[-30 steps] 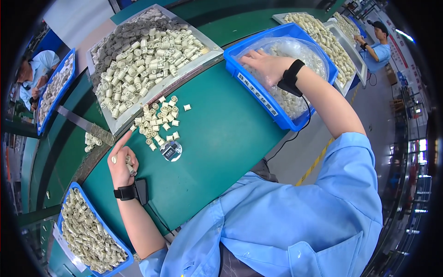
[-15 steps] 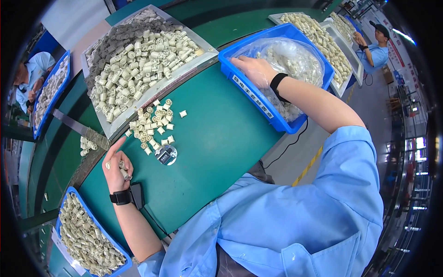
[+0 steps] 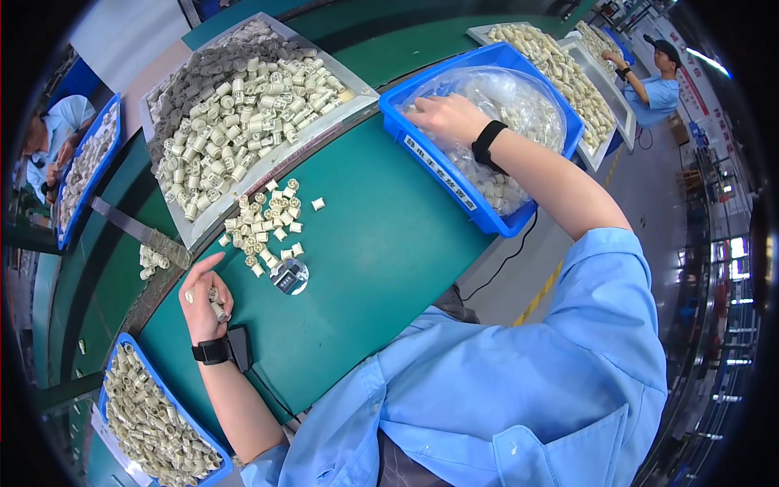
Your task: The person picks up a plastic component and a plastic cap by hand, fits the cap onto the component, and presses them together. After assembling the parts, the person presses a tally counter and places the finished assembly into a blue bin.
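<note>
My left hand [image 3: 204, 296] hovers over the green tabletop with its fingers curled around several small cream plastic fittings [image 3: 217, 310]; its index finger reaches out toward the loose pile. At the right, my right hand [image 3: 450, 120] is in a blue bin [image 3: 442, 191] lined with a clear plastic bag [image 3: 519, 101] of whitish parts. Its fingers are bunched and point down at the bin's left side; what they grip is hidden. A loose pile of cream fittings [image 3: 268, 221] lies between my hands. Beside it sits a round clear-and-dark object [image 3: 290, 277].
A large tray [image 3: 353, 104] heaped with cream and grey fittings stands at the back. Another blue bin [image 3: 122, 345] of fittings is at the lower left. More full trays [image 3: 621, 122] stand at the far right. Two other people work nearby. Black wristbands are on both my wrists.
My right hand has drawn its fingers in and bunched them within the bin. The left hand's index finger has bent back a little from the pile. The view has shifted slightly.
</note>
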A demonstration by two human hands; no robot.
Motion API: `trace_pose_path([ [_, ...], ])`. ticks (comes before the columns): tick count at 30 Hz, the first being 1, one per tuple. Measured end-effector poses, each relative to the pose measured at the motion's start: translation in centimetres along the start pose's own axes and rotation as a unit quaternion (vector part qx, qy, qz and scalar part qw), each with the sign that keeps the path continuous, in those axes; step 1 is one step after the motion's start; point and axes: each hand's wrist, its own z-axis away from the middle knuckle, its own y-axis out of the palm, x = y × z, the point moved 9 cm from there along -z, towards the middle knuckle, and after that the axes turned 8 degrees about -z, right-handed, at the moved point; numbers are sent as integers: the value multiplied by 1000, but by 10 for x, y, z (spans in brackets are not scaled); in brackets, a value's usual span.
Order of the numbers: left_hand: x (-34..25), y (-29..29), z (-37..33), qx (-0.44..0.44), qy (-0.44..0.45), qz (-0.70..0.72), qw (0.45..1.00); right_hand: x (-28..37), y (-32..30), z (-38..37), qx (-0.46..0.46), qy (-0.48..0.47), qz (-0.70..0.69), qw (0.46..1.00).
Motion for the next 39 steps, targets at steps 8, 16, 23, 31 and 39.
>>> trace_pose_path([
  [8,1,1,-1,8,8,7,1000,11,-14,-8,32,12,26,999],
  [16,0,0,-2,24,24,13,999,0,-12,10,156,36,-231,960],
  [23,7,-4,0,18,18,12,1000,15,6,26,173,-29,-138,975],
  [31,5,-2,-2,23,19,12,999,20,-5,29,87,52,-126,987],
  [39,1,1,-1,26,18,18,999,-6,14,17,22,134,-163,977],
])
